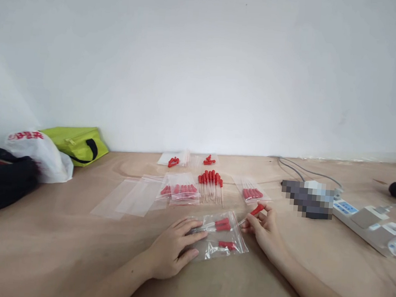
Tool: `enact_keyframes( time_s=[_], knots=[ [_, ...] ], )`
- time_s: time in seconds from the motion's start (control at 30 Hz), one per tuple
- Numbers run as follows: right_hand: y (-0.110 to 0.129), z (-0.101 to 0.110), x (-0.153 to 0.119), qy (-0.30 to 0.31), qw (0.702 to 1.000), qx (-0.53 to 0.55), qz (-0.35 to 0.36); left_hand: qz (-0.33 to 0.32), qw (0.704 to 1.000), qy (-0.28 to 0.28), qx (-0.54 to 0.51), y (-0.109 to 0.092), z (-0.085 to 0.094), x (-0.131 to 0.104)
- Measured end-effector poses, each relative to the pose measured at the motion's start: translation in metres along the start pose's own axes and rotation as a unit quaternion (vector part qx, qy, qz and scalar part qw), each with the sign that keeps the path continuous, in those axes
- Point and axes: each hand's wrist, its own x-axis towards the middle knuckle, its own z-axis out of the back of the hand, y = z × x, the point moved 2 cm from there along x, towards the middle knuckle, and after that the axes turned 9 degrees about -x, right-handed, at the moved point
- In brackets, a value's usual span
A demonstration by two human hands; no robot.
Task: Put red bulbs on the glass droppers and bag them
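A clear zip bag (209, 249) lies flat on the table with a few red-bulbed droppers (223, 224) inside. My left hand (175, 246) rests on the bag's left part, palm down with fingers spread. At the bag's open right end, my right hand (262, 228) pinches a dropper by its red rubber bulb (258, 209); its thin clear stem points left towards the bag's mouth. Just beyond, a row of loose droppers (211, 178) lies with bulbs away from me. Filled zip bags (184, 194) sit left of that row, and another filled bag (250, 190) sits right.
Flat unfilled zip bags (124, 200) overlap at left. Small piles of red bulbs (173, 161) lie near the wall. A green bag (77, 142), a white plastic bag (53, 161) and a black bag (3, 187) stand far left. A power strip (368, 226) with cables occupies the right.
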Motion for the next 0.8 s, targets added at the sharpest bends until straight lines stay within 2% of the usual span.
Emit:
enact_keyframes(
  time_s=[0.13, 0.3, 0.53, 0.67, 0.8],
  knots=[
    [-0.0003, -0.0019, -0.0014, -0.021, 0.999, 0.034, -0.023, 0.012, 1.0, 0.011, 0.002, -0.0009, 0.0006, 0.0004],
    [-0.0019, -0.0001, -0.0029, 0.021, 0.996, 0.058, -0.068, 0.011, 1.0, 0.01, 0.0, -0.0011, 0.0007, 0.0002],
    [-0.0034, -0.0039, -0.0065, 0.065, 0.994, -0.067, -0.056, 0.008, 1.0, 0.012, 0.0, -0.0009, 0.0008, 0.0007],
    [-0.0078, -0.008, -0.0063, 0.126, 0.979, -0.152, -0.043, 0.008, 1.0, 0.012, 0.004, 0.0005, -0.0003, 0.0002],
    [-0.0049, -0.0096, -0.0055, 0.208, 0.961, -0.176, 0.035, 0.009, 1.0, 0.014, 0.009, 0.0017, -0.0009, 0.0]
  ],
)
